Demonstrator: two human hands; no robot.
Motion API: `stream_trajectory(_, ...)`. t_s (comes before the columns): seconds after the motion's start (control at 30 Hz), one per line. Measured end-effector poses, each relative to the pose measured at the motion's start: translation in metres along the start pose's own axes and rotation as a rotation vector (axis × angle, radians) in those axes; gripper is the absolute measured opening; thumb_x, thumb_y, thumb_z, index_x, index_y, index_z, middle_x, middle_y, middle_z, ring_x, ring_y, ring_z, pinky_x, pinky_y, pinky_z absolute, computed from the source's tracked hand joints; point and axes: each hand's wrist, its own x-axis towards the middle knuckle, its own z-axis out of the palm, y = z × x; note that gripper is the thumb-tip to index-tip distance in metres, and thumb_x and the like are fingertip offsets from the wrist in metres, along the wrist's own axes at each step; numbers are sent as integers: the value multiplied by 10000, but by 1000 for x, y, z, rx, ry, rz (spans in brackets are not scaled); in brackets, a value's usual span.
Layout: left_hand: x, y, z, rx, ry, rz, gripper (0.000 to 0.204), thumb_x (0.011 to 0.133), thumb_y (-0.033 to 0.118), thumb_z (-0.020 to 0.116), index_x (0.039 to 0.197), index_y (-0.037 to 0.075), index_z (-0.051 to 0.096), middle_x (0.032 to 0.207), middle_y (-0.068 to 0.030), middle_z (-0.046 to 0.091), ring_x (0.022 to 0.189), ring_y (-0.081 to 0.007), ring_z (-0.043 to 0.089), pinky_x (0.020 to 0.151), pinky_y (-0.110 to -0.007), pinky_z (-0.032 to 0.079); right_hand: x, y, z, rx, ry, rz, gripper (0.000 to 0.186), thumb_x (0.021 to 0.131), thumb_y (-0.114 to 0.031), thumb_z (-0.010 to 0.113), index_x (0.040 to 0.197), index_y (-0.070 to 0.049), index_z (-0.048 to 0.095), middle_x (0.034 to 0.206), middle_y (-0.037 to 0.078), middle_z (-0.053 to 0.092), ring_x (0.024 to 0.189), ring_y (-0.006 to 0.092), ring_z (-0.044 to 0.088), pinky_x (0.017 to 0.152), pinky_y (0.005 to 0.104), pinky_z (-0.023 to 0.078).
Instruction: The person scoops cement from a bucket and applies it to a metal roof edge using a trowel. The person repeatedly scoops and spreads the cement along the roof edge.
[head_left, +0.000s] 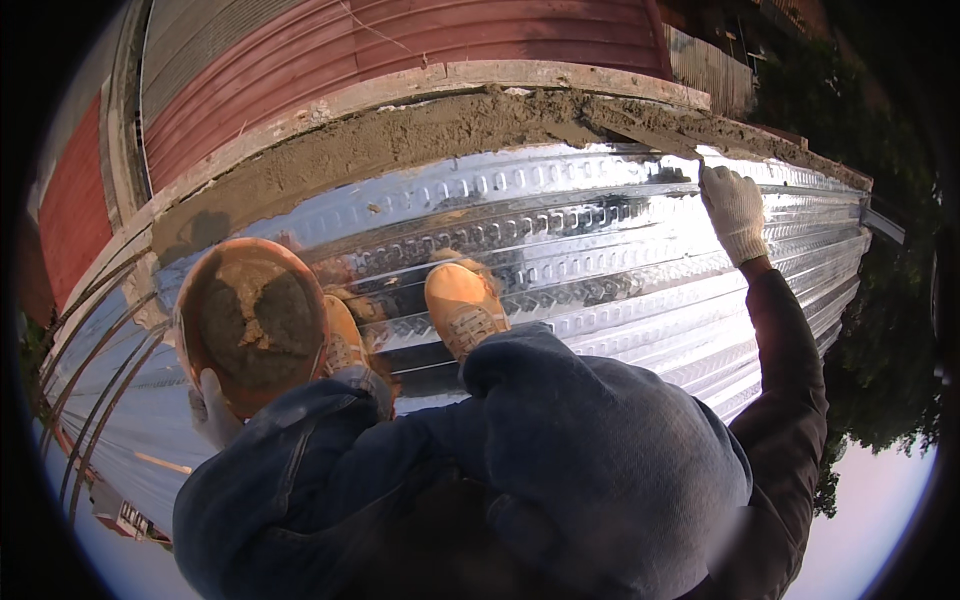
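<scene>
My right hand [735,208], in a pale knit glove, is closed round the handle of a trowel [648,133]. Its long blade lies flat against a strip of wet grey-brown mortar [400,135] along the wall's foot. At the left, my gloved left hand [214,410] grips the near side of a round orange-brown bowl [222,385]; some of its fingers are hidden. Wet mortar [285,325] sits in the bowl, with a lighter smear down the middle.
I crouch on shiny ribbed metal sheeting [600,270], orange shoes [465,308] planted on it. Beyond the mortar run a concrete ledge [400,88] and red corrugated sheets [420,40]. Bent bars [95,375] stick out at the left; trees [885,340] stand past the right edge.
</scene>
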Motion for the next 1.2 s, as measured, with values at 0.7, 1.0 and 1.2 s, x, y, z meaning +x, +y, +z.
stream_trajectory(0.7, -6, 4, 6, -114, 37, 38, 333, 1095, 278, 799, 1281, 4, 761, 1112, -41, 742, 984, -129, 660, 874, -309, 541, -10, -71, -28, 248, 19, 297, 145, 1031, -183, 735, 1143, -97, 705, 1012, 127, 746, 859, 371, 764, 748, 509, 594)
stream_trajectory(1.0, -3, 5, -2, -143, -61, -34, 385, 1091, 293, 804, 1318, -14, 755, 1166, -70, 760, 1020, -147, 685, 887, -313, 555, -8, -114, -58, 178, -31, 107, 163, 1024, -168, 763, 1136, -80, 685, 978, 129, 727, 847, 356, 742, 760, 499, 580)
stream_trajectory(1.2, -7, 6, 2, -165, -35, -38, 400, 1091, 298, 799, 1331, -19, 750, 1184, -87, 762, 1051, -170, 697, 924, -337, 568, 0, -134, -81, 230, 3, -10, 178, 1017, -167, 770, 1158, -88, 695, 997, 118, 726, 889, 330, 741, 779, 492, 577)
